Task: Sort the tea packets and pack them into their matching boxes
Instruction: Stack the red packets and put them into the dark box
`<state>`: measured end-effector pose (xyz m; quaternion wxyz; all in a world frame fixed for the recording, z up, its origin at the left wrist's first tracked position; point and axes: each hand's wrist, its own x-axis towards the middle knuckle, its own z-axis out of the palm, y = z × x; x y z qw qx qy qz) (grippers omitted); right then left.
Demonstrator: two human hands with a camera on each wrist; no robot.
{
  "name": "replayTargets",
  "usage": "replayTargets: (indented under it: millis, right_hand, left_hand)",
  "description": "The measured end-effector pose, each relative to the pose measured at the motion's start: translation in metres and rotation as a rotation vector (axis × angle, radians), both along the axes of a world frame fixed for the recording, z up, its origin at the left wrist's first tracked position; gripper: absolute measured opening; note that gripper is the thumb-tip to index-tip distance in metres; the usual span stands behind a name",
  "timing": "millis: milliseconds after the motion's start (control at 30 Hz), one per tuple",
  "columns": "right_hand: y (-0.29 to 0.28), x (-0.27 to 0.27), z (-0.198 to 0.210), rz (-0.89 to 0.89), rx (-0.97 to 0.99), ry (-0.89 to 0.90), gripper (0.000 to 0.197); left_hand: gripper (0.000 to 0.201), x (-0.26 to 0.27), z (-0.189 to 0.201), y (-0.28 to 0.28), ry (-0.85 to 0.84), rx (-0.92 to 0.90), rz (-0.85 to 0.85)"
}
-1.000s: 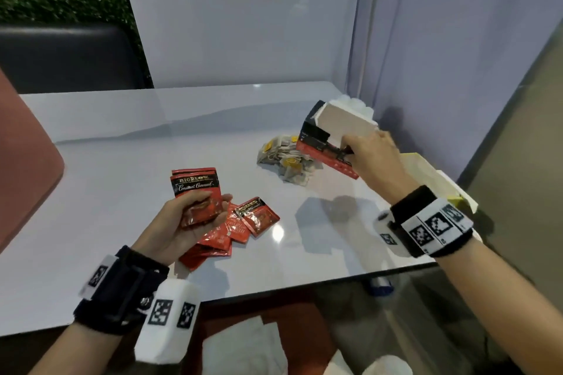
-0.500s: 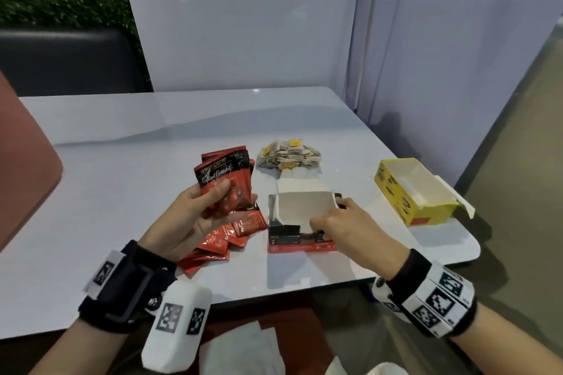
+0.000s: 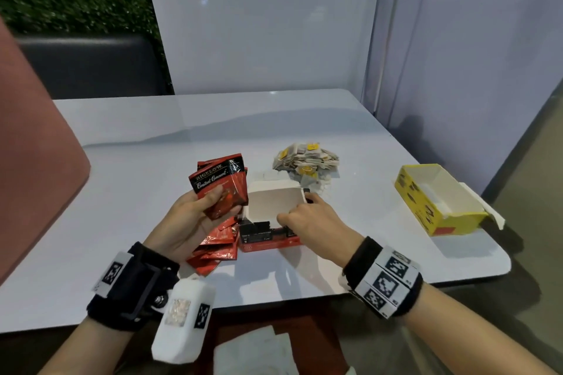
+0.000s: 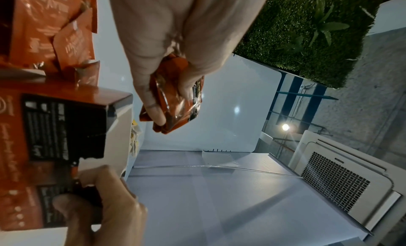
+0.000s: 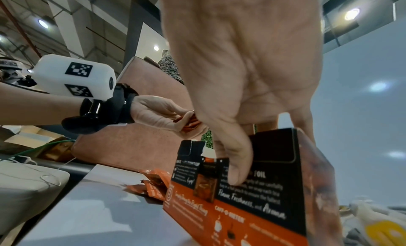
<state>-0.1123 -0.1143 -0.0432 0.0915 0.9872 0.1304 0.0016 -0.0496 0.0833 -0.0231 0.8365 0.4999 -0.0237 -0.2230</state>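
Sorting is done as far as the head view shows; packing has barely begun. The left hand [image 3: 195,219] grips a small stack of red packets [image 3: 221,189] between thumb and curled fingers, raised just left of the red box [image 3: 268,222]. The right hand [image 3: 310,219] holds that box by its near wall, thumb down the outside and fingers curled over the rim, steadying it upright on the table [image 3: 152,161]. The box's white interior shows no packets, though its floor is partly hidden behind the near wall. More red packets, the loose reds [image 3: 214,248], lie fanned on the table against the box's left side, under the left hand. The paper tea bags [image 3: 306,158] sit heaped in one pile just beyond the box, apart from the reds. The yellow box [image 3: 438,201] stands open well to the right, near the table's edge, with nothing clearly inside. Remaining, by this evidence: the held stack and the loose reds go into the red box, and the whole heap goes into the yellow box.
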Motion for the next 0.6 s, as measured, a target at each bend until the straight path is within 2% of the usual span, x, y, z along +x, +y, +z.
replayTargets:
  millis: [100, 167, 200, 267, 300, 333, 367, 400, 467, 533, 600]
  right_hand:
    - [-0.010, -0.009, 0.003, 0.010, -0.008, -0.030, 0.020]
    - [-0.014, -0.016, 0.014, 0.006, 0.144, -0.096, 0.026]
    - [-0.014, -0.018, 0.024, -0.039, 0.334, -0.127, 0.035]
    - [-0.012, -0.020, 0.044, -0.124, 0.850, -0.113, 0.055]
    - [-0.011, -0.018, 0.052, -0.139, 1.068, -0.045, 0.067]
    - [-0.010, -0.015, 0.059, -0.145, 1.207, 0.052, 0.076]
    - [-0.008, -0.012, 0.064, -0.149, 1.260, 0.137, 0.082]
    - [-0.006, -0.009, 0.067, -0.155, 1.234, 0.174, 0.083]
    - [-0.002, -0.001, 0.071, -0.193, 1.114, 0.123, 0.076]
    - [0.001, 0.006, 0.071, -0.218, 1.115, 0.069, 0.065]
    - [0.002, 0.009, 0.066, -0.237, 1.202, 0.073, 0.050]
  left_hand:
    - [0.019, 0.000, 0.001, -0.004, -0.032, 0.009, -0.033]
    - [0.021, -0.002, 0.004, -0.010, -0.078, 0.019, -0.050]
    - [0.023, -0.004, 0.005, -0.014, -0.115, 0.036, -0.058]
    - [0.028, -0.008, 0.007, -0.024, -0.228, 0.099, -0.098]
    - [0.031, -0.011, 0.009, -0.030, -0.301, 0.148, -0.134]
    - [0.036, -0.012, 0.010, -0.035, -0.393, 0.215, -0.182]
    - [0.041, -0.013, 0.010, -0.041, -0.504, 0.301, -0.227]
    - [0.044, -0.013, 0.011, -0.046, -0.616, 0.401, -0.254]
    - [0.049, -0.009, 0.011, -0.055, -0.773, 0.570, -0.247]
    - [0.048, -0.004, 0.010, -0.060, -0.851, 0.667, -0.207]
    - [0.045, -0.003, 0.009, -0.061, -0.878, 0.724, -0.173]
